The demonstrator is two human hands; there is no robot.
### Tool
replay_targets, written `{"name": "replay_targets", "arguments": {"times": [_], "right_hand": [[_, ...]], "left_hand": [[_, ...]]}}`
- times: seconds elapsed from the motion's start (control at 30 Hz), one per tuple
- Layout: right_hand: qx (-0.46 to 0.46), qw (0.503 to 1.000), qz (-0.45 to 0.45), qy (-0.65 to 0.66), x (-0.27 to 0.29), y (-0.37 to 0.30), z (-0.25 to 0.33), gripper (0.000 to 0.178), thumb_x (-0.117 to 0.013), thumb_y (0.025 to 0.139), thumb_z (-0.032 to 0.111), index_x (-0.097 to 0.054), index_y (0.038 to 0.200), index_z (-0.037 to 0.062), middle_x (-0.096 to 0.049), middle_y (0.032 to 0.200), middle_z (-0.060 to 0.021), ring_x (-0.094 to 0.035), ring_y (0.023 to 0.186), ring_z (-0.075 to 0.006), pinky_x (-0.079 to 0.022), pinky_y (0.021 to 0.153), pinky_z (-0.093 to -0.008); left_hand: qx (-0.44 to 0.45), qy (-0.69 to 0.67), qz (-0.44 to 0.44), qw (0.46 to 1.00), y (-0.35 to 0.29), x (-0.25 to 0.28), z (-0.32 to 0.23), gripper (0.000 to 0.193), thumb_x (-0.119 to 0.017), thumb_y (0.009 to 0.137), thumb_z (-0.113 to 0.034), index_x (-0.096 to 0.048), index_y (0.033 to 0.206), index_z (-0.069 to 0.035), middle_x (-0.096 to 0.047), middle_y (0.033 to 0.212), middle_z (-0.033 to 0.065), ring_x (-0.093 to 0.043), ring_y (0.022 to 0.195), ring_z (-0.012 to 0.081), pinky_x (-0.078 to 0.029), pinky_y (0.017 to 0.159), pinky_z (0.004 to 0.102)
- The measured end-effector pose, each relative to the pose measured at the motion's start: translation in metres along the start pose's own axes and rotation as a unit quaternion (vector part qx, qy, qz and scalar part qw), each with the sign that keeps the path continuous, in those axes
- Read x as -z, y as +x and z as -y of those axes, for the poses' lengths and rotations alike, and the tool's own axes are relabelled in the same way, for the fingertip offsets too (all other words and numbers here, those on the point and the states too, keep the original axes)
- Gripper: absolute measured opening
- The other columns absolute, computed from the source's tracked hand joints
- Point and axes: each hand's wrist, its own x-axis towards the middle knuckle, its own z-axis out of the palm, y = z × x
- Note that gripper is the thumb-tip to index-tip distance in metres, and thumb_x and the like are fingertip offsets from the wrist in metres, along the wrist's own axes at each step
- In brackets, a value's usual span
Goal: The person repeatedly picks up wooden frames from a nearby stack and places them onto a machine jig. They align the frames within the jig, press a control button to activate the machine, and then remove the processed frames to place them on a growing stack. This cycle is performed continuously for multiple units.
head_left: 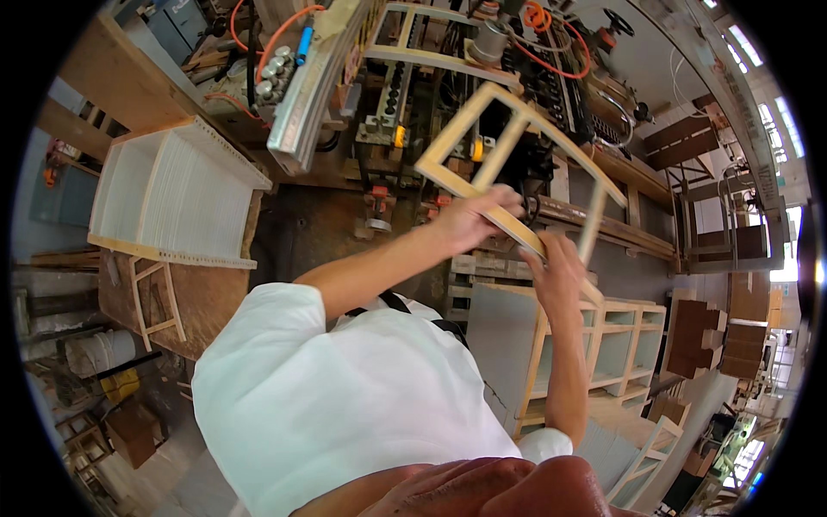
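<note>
Two bare hands share one pale wooden frame (pixel 501 148), a long rectangle with crossbars, held tilted in the air in front of the machine (pixel 379 125) and slightly blurred. Its near rail is in both grips: the left hand (pixel 484 217) is closed around it close to the middle, fingers curled over the wood, and the right hand (pixel 558 265) is closed on the same rail farther right, just beside the left. Past the right hand, the rail runs on toward the lower right.

Another wooden frame (pixel 439 58) lies across the machine at its far side, beside a metal cylinder (pixel 489 43). Orange hoses (pixel 560 72) loop over the machine's far right part, and a thick metal beam (pixel 320 95) juts out at its left.

To the person's left, a tall stack of frames (pixel 172 194) covers the far part of a brown bench (pixel 226 314); a small ladder-shaped frame (pixel 155 269) lies by the bench's near left corner. To the right, near the right forearm, stand wood-edged grey pieces (pixel 594 345) with openings, beside a slatted pallet (pixel 463 274).
</note>
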Motion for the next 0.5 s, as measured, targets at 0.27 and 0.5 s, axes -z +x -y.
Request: {"name": "replay_targets", "arguments": {"times": [0.27,0.5], "right_hand": [[0.133,0.987,0.010,0.089,-0.123,0.130,0.036,0.033,-0.072,0.076,0.014,-0.064,0.107,0.0067,-0.063,0.092,-0.0132,-0.059,0.085,-0.0330,-0.047,0.073,-0.0421],[0.125,0.988,0.008,0.092,-0.162,0.153,0.022,0.031,-0.073,0.075,0.015,-0.066,0.103,0.0060,-0.064,0.093,-0.0126,-0.058,0.087,-0.0334,-0.047,0.075,-0.0422]], "left_hand": [[-0.132,0.021,-0.033,0.991,-0.001,0.120,-0.147,0.042,-0.056,0.095,-0.021,-0.045,0.131,-0.002,-0.056,0.128,0.0132,-0.051,0.124,0.0278,-0.040,0.105,0.0421],[-0.138,0.031,-0.035,0.989,0.022,0.144,-0.162,0.039,-0.052,0.098,-0.021,-0.045,0.132,-0.004,-0.051,0.135,0.0130,-0.046,0.129,0.0281,-0.039,0.106,0.0418]]}}
